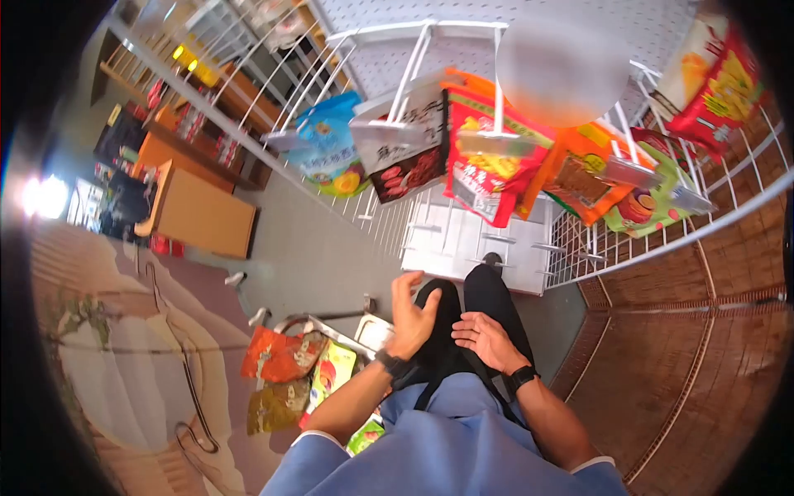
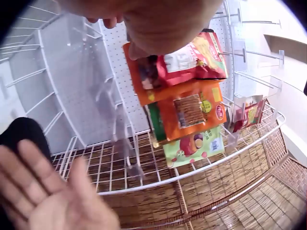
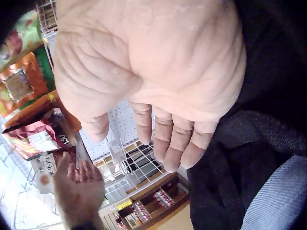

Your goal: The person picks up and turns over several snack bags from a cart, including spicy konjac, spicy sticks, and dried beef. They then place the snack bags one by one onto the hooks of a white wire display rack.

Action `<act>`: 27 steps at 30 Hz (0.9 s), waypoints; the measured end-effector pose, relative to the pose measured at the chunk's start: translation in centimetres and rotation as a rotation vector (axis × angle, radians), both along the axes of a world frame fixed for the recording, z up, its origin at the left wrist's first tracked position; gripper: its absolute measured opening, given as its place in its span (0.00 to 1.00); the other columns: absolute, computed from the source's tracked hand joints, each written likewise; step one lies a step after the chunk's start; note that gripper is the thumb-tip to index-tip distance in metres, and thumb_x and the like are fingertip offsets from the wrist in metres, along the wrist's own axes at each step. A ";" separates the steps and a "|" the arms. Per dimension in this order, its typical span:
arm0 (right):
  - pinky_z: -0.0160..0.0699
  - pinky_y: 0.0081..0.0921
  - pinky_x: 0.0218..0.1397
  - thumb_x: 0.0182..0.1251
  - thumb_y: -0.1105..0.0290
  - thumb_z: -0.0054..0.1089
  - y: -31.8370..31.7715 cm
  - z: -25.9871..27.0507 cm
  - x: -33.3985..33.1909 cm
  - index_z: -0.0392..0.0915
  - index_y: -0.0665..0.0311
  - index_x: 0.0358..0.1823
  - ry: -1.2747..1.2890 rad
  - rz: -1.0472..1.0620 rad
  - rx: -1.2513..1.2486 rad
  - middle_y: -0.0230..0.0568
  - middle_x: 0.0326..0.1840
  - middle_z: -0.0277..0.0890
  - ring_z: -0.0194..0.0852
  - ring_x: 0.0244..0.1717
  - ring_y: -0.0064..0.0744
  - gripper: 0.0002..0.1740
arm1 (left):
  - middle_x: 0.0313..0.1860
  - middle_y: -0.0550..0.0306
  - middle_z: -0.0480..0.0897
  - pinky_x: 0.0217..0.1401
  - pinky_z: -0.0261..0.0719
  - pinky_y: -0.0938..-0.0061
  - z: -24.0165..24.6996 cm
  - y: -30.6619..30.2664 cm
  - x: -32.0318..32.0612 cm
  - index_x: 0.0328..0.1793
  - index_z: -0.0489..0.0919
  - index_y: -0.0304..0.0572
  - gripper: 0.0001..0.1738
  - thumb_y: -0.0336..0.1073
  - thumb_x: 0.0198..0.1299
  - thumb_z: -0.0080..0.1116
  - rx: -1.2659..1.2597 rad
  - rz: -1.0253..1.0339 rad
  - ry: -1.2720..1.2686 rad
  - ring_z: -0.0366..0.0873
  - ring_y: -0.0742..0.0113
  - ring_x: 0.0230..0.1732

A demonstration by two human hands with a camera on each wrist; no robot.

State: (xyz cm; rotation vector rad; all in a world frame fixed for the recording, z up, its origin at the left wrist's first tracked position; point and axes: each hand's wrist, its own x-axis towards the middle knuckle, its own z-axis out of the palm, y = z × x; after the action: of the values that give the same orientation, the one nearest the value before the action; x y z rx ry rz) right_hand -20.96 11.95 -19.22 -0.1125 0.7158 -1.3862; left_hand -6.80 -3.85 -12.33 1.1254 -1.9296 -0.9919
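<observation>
Above the person's lap, the left hand [image 1: 413, 321] is raised with its fingers apart and holds nothing. Close beside it, over the thigh, the right hand [image 1: 490, 341] has its palm up and its fingers loosely bent, also with nothing in it. In the right wrist view its palm fills the upper middle. Beyond both hands, snack bags hang from a white wire rack [image 1: 389, 33]: a blue bag [image 1: 327, 142], a white and dark bag [image 1: 407, 157], a red bag [image 1: 494, 178], an orange bag [image 1: 589, 169] and a green bag [image 2: 194, 146].
Several snack bags lie low at the left, among them a red-orange bag [image 1: 277, 354], an olive bag [image 1: 277, 407] and a yellow-green bag [image 1: 333, 369]. A woven brown panel [image 1: 686, 364] stands at the right. Wooden counters [image 1: 203, 211] are at the far left.
</observation>
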 end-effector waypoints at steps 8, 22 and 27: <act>0.79 0.45 0.67 0.83 0.53 0.49 -0.3 -0.9 0.3 0.70 0.66 0.69 0.009 0.034 -0.008 0.53 0.63 0.79 0.80 0.61 0.48 0.26 | 0.57 0.42 0.76 0.67 0.71 0.54 -3.4 4.8 21.1 0.62 0.75 0.39 0.25 0.30 0.58 0.70 -0.070 0.421 -0.476 0.72 0.42 0.62; 0.78 0.42 0.68 0.86 0.52 0.45 -1.1 -0.2 0.6 0.68 0.66 0.71 0.046 0.127 0.093 0.51 0.64 0.78 0.78 0.63 0.44 0.27 | 0.83 0.26 0.51 0.84 0.51 0.44 -3.5 16.7 30.0 0.84 0.54 0.39 0.63 0.58 0.51 0.79 0.472 0.476 -0.918 0.49 0.30 0.83; 0.77 0.42 0.68 0.86 0.52 0.44 -1.2 -0.1 0.6 0.68 0.66 0.71 0.061 0.131 0.096 0.50 0.65 0.77 0.77 0.63 0.43 0.26 | 0.83 0.30 0.52 0.84 0.50 0.44 -3.5 14.9 30.1 0.85 0.55 0.41 0.63 0.57 0.49 0.80 0.466 0.513 -0.911 0.48 0.32 0.84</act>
State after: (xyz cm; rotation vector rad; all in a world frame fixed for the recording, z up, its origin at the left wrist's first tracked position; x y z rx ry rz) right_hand -20.32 10.77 -19.29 -0.1242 0.8110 -1.2251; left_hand 23.29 11.06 -15.87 2.5184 -1.8706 -0.6906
